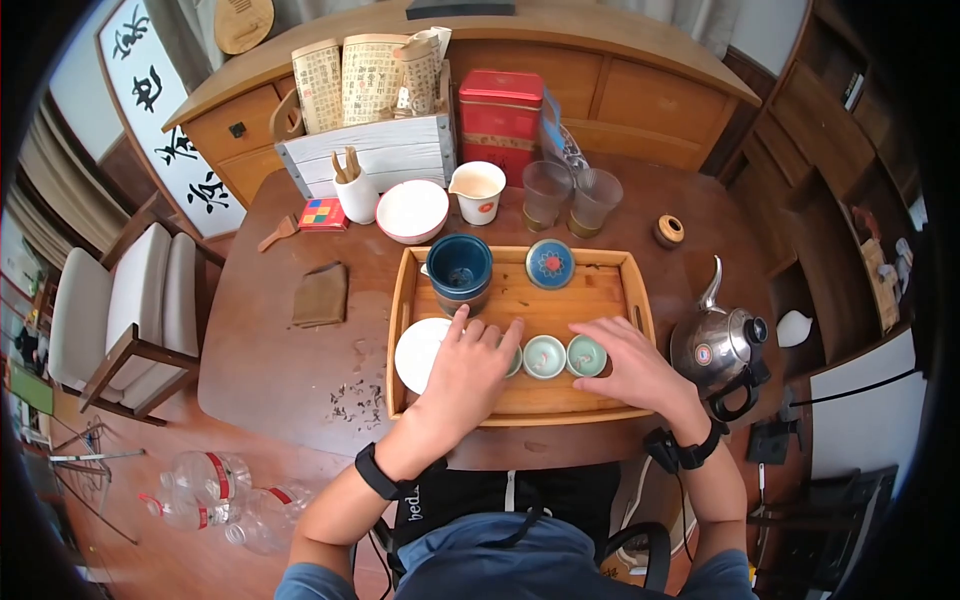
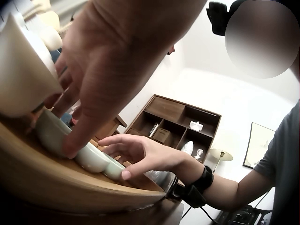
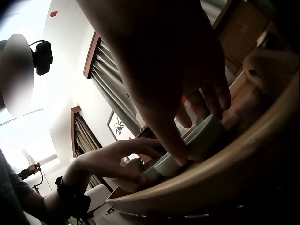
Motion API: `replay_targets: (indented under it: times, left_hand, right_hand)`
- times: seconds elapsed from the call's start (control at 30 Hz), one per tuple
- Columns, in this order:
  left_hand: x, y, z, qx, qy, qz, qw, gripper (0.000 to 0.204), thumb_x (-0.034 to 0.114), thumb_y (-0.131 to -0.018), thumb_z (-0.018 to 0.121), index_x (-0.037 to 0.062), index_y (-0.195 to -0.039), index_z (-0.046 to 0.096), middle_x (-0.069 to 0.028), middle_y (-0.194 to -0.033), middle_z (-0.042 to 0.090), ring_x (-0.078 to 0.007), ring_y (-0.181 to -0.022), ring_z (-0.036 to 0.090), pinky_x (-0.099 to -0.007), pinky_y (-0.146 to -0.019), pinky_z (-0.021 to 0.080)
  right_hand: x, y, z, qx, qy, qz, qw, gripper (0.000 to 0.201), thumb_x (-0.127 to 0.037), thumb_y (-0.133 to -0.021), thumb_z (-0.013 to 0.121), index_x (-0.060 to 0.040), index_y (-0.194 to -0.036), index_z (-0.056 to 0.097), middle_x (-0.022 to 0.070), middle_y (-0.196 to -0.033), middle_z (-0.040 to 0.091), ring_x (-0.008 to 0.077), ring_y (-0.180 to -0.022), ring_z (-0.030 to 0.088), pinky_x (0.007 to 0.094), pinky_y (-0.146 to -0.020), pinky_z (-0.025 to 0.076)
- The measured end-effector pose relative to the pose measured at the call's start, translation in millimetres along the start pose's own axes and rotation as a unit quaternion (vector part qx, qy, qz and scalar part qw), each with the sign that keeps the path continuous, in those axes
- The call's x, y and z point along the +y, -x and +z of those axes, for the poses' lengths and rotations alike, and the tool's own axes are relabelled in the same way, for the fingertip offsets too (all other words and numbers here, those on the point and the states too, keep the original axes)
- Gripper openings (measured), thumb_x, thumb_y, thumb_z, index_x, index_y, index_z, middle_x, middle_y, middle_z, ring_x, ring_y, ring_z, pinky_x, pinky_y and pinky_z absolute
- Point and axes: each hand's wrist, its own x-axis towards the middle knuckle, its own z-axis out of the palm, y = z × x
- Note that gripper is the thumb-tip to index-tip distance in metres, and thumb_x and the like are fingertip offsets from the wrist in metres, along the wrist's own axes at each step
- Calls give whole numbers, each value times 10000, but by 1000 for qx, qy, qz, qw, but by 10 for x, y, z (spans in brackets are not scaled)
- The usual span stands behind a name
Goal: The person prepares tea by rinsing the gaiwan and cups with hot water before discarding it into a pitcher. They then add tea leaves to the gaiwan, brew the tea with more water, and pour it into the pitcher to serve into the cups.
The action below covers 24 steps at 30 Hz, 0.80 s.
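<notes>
Three small pale green teacups stand in a row on the wooden tray (image 1: pixel 560 408). My left hand (image 1: pixel 468 365) is at the left teacup (image 2: pixel 52 133), its thumb against the near wall and its fingers round the far side; it partly hides that cup from above. The middle teacup (image 1: pixel 545 357) sits between the hands. My right hand (image 1: pixel 632 362) spans the right teacup (image 1: pixel 587 356), index finger at the far rim and thumb at the near one. Left of the left hand is a white round bowl (image 1: pixel 417 356). Behind that hand stands a blue-lined pot (image 1: pixel 460 270).
A blue patterned lid (image 1: pixel 550 264) lies on the tray. Right of it stands a steel kettle (image 1: pixel 712 340). Farther back are a white bowl (image 1: pixel 412 211), a spouted pitcher (image 1: pixel 478 191), two clear cups (image 1: pixel 547 196) and a red tin (image 1: pixel 501 120). A folded brown cloth (image 1: pixel 320 295) lies left.
</notes>
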Motion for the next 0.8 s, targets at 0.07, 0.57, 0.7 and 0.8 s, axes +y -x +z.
replay_targets:
  times: [0.07,0.57,0.7,0.8]
  left_hand:
    - [60,46,-154,30,19,-3,999,749,248,-794,861,33,-1452,575,-169,-1250,691,-339,-1257,628,-536,-1199,410]
    - [-293,453,-647,110,193,-82,972,527,210,-930,774,35,-1404,625,-185,-1412,640,-403,-1322,580,-492,-1141,449]
    - [-388,490,-660,119,204,-88,968,516,208,-933,767,36,-1400,629,-189,-1429,632,-403,-1345,568,-495,-1154,441]
    - [-476,473,-648,133,224,-88,961,512,201,-933,763,29,-1396,628,-191,-1431,630,-398,-1343,568,-493,-1154,446]
  right_hand:
    - [-19,-19,-98,23,9,6,1000,640,-253,-885,810,-17,-1437,587,183,-1301,635,384,-1260,563,455,-1097,460]
    - [271,-1186,-75,50,60,52,996,397,-210,-957,747,-37,-1280,595,180,-1155,652,370,-1100,645,473,-953,521]
    - [317,-1313,-17,60,68,45,995,304,-168,-937,765,-14,-1142,601,169,-1018,693,357,-960,684,460,-866,550]
    - [317,-1339,14,73,77,30,994,256,-136,-921,771,-1,-1060,604,181,-950,697,369,-884,690,461,-803,555]
